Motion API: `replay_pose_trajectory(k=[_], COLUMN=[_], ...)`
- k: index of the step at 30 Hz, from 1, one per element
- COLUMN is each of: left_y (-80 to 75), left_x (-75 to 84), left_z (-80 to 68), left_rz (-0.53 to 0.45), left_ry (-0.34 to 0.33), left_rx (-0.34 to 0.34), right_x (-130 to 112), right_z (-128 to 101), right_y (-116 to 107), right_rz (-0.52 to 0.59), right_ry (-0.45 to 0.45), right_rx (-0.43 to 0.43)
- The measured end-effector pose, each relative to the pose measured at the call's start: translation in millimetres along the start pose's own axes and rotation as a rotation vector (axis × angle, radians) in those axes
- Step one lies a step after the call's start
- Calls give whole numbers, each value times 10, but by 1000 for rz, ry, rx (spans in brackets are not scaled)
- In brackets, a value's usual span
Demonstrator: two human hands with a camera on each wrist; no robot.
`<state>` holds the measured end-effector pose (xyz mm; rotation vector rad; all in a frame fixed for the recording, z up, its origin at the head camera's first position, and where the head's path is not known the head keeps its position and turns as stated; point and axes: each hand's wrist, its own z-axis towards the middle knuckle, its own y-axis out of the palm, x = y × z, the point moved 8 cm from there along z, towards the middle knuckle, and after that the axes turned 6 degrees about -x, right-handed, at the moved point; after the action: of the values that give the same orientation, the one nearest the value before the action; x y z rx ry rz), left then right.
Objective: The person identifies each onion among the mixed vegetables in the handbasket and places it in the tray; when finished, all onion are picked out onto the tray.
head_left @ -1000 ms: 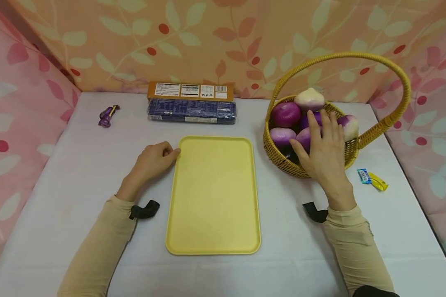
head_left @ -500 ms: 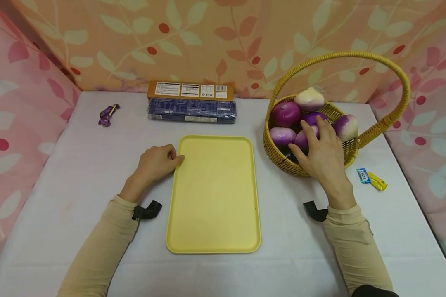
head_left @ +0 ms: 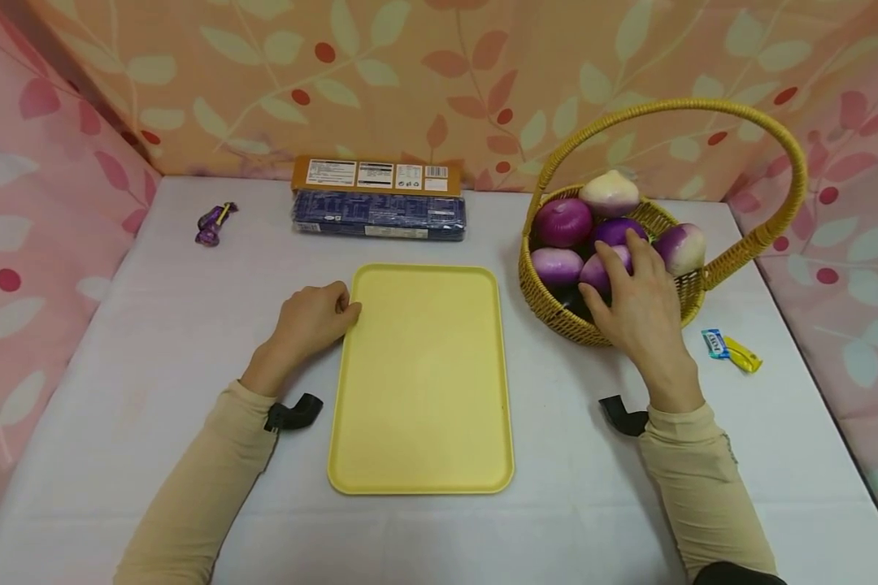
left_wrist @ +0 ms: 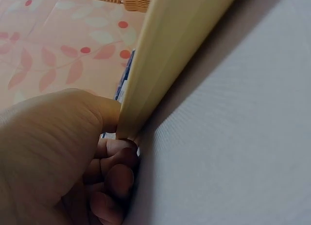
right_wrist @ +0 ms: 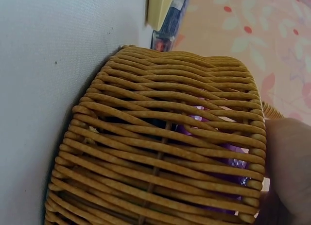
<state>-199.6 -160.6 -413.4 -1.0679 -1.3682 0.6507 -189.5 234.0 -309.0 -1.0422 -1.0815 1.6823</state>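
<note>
My left hand pinches the left rim of a yellow tray. In the left wrist view its thumb lies against the tray's face, with the other fingers curled at the underside. My right hand reaches over the near rim of a wicker basket, fingers bent down among the vegetables. Index finger and thumb lie beside a pale purple turnip; I cannot tell whether they hold anything under the palm. Around them sit a purple onion, a white-topped turnip and a purple-white turnip.
The basket's tall handle arches up on the right. Behind the tray lie a blue wrapped pack and a brown labelled box. Purple wrapped sweets lie far left; a yellow packet is beside the basket. Fabric walls surround the table.
My right hand has drawn back slightly toward me, its fingers bending and the thumb moving in. My left hand has shifted a little along the tray's edge, its thumb now over the rim.
</note>
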Motion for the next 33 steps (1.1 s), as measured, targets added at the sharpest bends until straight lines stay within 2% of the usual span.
replay_pose_trajectory(k=[5,12,16,20,26,30,33], left_y=[5,16,11,10,-10,-7,2], left_x=[-11,-15,-15,-14,-8,-3,-4], left_z=[2,9,11,14,8,5,5], left_rz=[-8,-8,-16,-17,-17,-23,-25], left_ry=[-4,1,6,9,7,6,5], left_rx=[-9,-17,-18,-20,-17,-19,-21], right_x=[22,13,-189,-569,-1132,-1309,-1393], right_z=[-5,-44,-110,-224,-453,-618,-728], right_y=[2,-124,-205,-155,145,387,483], right_rz=[17,157,284,309,258,247,249], right_ry=[11,47,-30,-199,-475,-562,-624], right_rx=[1,26,11,-107,-362,-542,-621])
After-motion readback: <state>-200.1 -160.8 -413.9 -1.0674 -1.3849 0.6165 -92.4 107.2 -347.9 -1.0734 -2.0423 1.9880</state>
